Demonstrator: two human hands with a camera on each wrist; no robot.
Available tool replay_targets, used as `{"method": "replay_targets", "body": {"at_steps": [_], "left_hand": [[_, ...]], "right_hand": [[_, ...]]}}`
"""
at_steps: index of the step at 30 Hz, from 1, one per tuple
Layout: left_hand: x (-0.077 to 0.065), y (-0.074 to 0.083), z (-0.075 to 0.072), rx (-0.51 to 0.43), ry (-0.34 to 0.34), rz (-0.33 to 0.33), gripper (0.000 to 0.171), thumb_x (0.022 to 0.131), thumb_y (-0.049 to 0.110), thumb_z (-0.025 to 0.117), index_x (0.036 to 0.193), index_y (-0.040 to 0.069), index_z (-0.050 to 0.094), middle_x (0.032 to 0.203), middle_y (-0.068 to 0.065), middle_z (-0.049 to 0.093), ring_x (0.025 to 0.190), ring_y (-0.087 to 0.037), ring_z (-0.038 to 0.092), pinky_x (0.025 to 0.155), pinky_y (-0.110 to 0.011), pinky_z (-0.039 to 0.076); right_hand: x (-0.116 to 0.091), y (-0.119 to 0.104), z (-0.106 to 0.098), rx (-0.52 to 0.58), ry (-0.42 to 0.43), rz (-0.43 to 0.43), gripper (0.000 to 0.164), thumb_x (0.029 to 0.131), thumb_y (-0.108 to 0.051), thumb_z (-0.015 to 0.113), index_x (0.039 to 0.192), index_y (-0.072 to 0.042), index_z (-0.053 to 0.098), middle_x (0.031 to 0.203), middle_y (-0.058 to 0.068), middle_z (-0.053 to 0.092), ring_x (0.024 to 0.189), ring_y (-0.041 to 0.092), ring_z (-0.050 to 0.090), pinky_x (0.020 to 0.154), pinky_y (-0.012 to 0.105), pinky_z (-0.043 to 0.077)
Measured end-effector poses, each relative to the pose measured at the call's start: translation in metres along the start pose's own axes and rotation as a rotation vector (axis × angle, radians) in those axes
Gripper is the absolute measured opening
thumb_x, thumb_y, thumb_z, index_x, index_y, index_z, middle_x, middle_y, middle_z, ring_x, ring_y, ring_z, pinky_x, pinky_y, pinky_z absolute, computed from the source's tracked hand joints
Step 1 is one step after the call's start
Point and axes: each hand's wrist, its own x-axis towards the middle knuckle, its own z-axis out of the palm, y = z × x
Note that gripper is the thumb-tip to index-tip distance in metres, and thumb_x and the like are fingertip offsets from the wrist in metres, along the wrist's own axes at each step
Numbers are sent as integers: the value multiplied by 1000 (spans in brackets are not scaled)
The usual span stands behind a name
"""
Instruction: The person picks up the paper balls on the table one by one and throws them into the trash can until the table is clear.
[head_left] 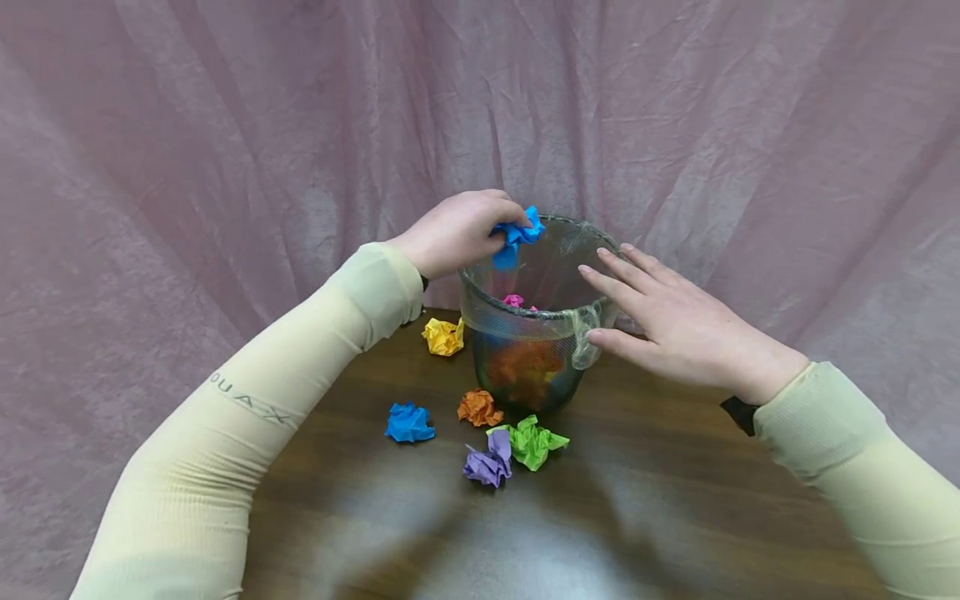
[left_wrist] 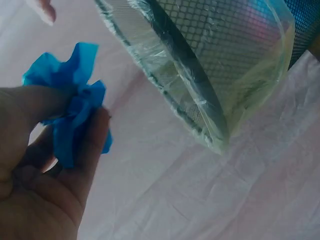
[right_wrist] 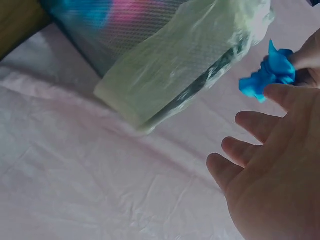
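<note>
Between thumb and fingers my left hand [head_left: 467, 229] pinches a crumpled blue paper ball [head_left: 521, 233], held above the left part of the bin's rim. In the left wrist view the same blue paper ball [left_wrist: 75, 102] is apart from the rim. The mesh wastebasket [head_left: 480, 333] has a clear plastic liner [head_left: 587, 333] folded over its edge. Pink and orange paper shows inside, blurred through the mesh. At the bin's right side my right hand [head_left: 667, 325] is spread with straight fingers and holds nothing; whether it touches the liner I cannot tell.
On the brown table [head_left: 690, 500] lie a yellow paper ball [head_left: 444, 337], an orange one [head_left: 480, 407], a blue one [head_left: 409, 423], a purple one [head_left: 489, 461] and a green one [head_left: 534, 442]. A pinkish curtain [head_left: 300, 125] hangs behind the bin.
</note>
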Motion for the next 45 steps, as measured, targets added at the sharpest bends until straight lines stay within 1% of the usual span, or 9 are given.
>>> {"method": "replay_targets", "body": {"at_steps": [4, 7, 16, 20, 22, 25, 30, 36, 45], "left_hand": [[7, 0, 11, 9, -87, 8, 21, 104, 8, 59, 120, 10, 73, 99, -3, 63, 90, -14, 59, 93, -28, 49], [9, 0, 19, 13, -125, -2, 21, 104, 9, 59, 120, 10, 73, 99, -3, 63, 90, -15, 59, 92, -27, 50], [10, 2, 33, 57, -122, -20, 28, 105, 11, 58, 130, 14, 71, 114, -2, 65, 99, -16, 59, 93, -28, 50], [10, 4, 36, 84, -133, -22, 40, 105, 11, 59, 144, 18, 62, 132, -3, 62, 116, -17, 60, 101, -32, 49], [11, 4, 37, 102, -139, -21, 47, 104, 11, 59, 150, 20, 55, 143, -5, 57, 129, -21, 55, 108, -36, 45], [11, 2, 37, 140, -137, -23, 56, 103, 16, 63, 156, 22, 47, 156, -8, 46, 144, -26, 42, 118, -46, 33], [8, -1, 37, 173, -109, -63, 63, 102, 37, 64, 159, 27, 40, 165, -8, 33, 153, -29, 25, 123, -56, 11], [3, -4, 35, 157, -89, -108, 63, 104, 51, 52, 161, 31, 33, 169, -4, 21, 156, -28, 11, 124, -54, 0], [-4, -11, 28, 168, -69, -133, 66, 105, 60, 41, 163, 31, 29, 170, -4, 15, 157, -30, 6, 123, -56, -3]], "right_hand": [[-2, 4, 1, -5, 12, -10, 78, 101, -63, 49, 165, -27, 23, 170, 6, 18, 157, 28, 6, 123, 52, 17], [-3, 5, 3, -6, 13, -18, 78, 101, -63, 50, 164, -26, 25, 169, 7, 19, 157, 28, 6, 123, 52, 17], [-6, 5, 7, -12, -1, -12, 78, 101, -63, 50, 164, -25, 26, 170, 7, 19, 157, 28, 5, 122, 54, 18], [-7, 4, 8, -13, -5, -13, 78, 100, -65, 48, 164, -27, 24, 170, 5, 17, 157, 26, 4, 122, 54, 18], [-8, 3, 8, -9, -5, -14, 79, 100, -66, 48, 164, -28, 24, 170, 5, 17, 157, 26, 4, 122, 54, 19], [-9, 2, 9, -9, -2, -16, 79, 100, -66, 48, 164, -28, 24, 170, 5, 18, 157, 25, 4, 122, 55, 19], [-9, 1, 11, -17, 10, -31, 78, 100, -64, 50, 164, -26, 26, 169, 8, 20, 157, 26, 6, 122, 54, 19], [-10, 0, 12, -14, 18, -44, 77, 100, -63, 51, 164, -25, 28, 169, 9, 21, 157, 27, 6, 122, 53, 19], [-11, -8, 11, -18, 22, -61, 78, 99, -66, 50, 164, -29, 26, 169, 6, 20, 157, 28, 8, 122, 54, 20]]}}
